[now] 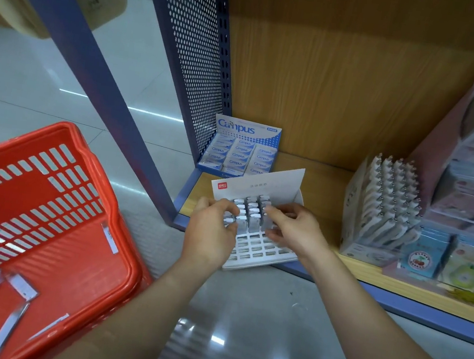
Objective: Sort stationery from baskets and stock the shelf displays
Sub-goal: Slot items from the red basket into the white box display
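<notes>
1. The grey packs [251, 212] stand upright in the back rows of a white slotted display tray [262, 253]. The front rows are bare grid. The tray sits at the front edge of the bottom shelf [327, 185], slightly overhanging it
2. The left hand [212, 230] is at the tray's left column. Its grip is narrow, with fingers curled over the top of 1 pack and apparently pinching it
3. The right hand [292, 231] is at the right column, its grip also narrow, with thumb and fingertip nipping a pack top. Blur hides the exact contact
4. Step judged: seating packs into slots, with stocking about half done
5. Next move likely: press both packs fully down, then reach left for more, keeping each one upright and lined up with a free slot
6. The red basket [128, 261] sits on the floor to the left and holds several loose slim packs [19, 286]
7. A blue Campus box [242, 150] stands behind the tray, a pen display [385, 211] to the right and well apart
</notes>
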Demonstrator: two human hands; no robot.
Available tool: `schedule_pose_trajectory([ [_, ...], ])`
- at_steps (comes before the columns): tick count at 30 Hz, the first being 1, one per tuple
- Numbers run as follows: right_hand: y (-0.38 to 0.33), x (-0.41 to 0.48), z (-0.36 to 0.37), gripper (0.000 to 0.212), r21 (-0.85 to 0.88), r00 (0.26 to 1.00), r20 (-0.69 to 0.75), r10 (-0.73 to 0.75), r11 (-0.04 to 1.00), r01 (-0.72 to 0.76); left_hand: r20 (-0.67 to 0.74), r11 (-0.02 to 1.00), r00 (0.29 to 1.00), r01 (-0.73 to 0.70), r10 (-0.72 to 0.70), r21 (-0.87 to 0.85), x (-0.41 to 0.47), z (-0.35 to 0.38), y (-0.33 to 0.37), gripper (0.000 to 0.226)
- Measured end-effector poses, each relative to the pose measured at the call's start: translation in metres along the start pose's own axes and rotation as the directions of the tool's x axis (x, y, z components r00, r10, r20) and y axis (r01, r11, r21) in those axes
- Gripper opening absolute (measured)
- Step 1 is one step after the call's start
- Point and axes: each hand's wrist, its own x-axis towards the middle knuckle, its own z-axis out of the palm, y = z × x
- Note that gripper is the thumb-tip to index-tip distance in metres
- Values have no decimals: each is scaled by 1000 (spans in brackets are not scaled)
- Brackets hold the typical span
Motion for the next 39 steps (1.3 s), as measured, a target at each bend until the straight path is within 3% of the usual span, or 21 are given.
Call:
schedule_pose_trajectory([
  [4,-24,-12,-16,30,-421,967,-72,-245,886,194,-15,985,986,-163,164,50,-3,-18,26,24],
  [7,-59,-30,-15,8,-443,916,-35,-399,828,344,46,931,936,-351,348,104,0,-48,65,21],
  [9,-85,-44,-9,9,-433,895,60,-443,796,423,132,880,894,-446,428,165,6,-76,86,18],
  [14,-133,-79,14,15,-430,846,341,-410,732,529,307,784,851,-517,426,345,15,-163,83,23],
  [17,-153,-100,38,11,-443,791,488,-370,676,589,302,775,881,-466,363,428,11,-214,47,20],
  [20,-172,-124,80,10,-420,705,630,-324,621,662,215,838,941,-332,262,433,-1,-260,-12,20],
  [23,-178,-142,141,10,-413,629,749,-209,595,689,162,871,977,-198,139,450,-16,-290,-89,20],
  [27,-155,-144,227,15,-479,567,823,-26,504,719,218,844,974,-64,-64,533,-39,-304,-186,18],
  [30,-122,-132,275,19,-579,585,806,91,328,747,263,839,951,-5,-165,545,-54,-291,-249,15],
  [33,-84,-111,311,34,-680,677,732,82,162,715,281,843,927,64,-248,534,-65,-260,-296,19],
  [35,-61,-94,329,45,-748,754,656,44,167,642,286,836,909,110,-304,538,-69,-236,-314,32],
  [39,-24,-62,348,51,-837,884,467,-27,308,451,307,844,907,90,-289,529,-71,-202,-334,46],
])
